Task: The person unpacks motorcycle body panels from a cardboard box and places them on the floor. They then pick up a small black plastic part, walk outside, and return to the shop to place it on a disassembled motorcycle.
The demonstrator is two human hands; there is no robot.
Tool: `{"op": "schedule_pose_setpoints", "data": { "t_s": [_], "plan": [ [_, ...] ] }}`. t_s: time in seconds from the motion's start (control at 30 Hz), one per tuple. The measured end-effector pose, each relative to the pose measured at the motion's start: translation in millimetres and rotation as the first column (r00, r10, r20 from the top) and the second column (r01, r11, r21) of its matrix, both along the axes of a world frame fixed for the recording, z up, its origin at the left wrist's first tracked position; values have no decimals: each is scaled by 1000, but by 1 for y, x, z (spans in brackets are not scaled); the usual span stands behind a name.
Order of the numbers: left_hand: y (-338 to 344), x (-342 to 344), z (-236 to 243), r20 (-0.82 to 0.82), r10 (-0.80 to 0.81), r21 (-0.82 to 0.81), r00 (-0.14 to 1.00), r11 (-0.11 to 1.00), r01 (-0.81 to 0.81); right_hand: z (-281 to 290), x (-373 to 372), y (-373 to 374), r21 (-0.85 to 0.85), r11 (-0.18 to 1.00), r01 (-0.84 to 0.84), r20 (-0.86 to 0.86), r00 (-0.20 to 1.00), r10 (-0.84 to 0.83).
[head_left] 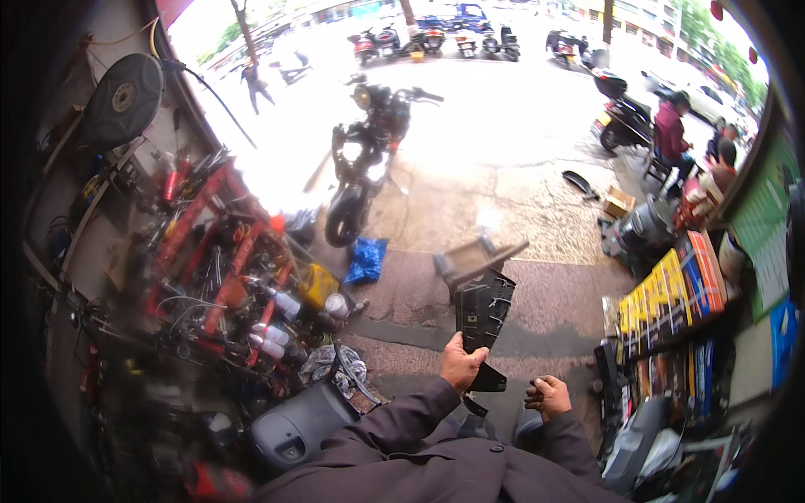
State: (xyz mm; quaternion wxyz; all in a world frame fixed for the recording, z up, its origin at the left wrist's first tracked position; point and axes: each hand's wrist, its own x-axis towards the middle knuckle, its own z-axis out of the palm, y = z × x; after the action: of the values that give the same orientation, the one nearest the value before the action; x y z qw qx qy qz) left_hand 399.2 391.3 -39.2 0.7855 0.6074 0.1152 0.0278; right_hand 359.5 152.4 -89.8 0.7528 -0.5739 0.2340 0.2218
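Observation:
My left hand (460, 365) grips a long black plastic panel (484, 312) by its lower edge, thumb laid across it. The panel looks like a piece of vehicle trim, with small tabs along its right side and a pointed lower end. It is held up in front of my body. To the right, apart from the panel, my right hand (549, 397) is closed with its fingers curled together. Something small and dark shows at those fingertips, too small to name. Beyond the panel a small wooden stool (466, 261) stands on the floor.
At left, a red metal rack (220, 251) is crowded with tools and bottles. A grey plastic scooter panel (303, 423) lies near my left arm. Stacked boxes (671, 293) line the right side. A motorcycle (365, 159) stands ahead; seated people (672, 134) are at far right.

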Motion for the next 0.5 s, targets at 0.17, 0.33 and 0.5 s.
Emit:
{"op": "schedule_pose_setpoints", "data": {
  "t_s": [0.17,0.33,0.5],
  "plan": [
    [-31,114,4,-6,23,68,1000,997,-23,21,131,-48,-27,999,-32,54,998,33],
    [-67,249,-30,-106,92,33,990,995,-89,-18,227,-120,-95,993,70,-5,997,-71],
    [-121,398,-46,-91,89,51,992,995,-84,-31,295,-203,-132,970,206,-157,962,-225]
  ]
}}
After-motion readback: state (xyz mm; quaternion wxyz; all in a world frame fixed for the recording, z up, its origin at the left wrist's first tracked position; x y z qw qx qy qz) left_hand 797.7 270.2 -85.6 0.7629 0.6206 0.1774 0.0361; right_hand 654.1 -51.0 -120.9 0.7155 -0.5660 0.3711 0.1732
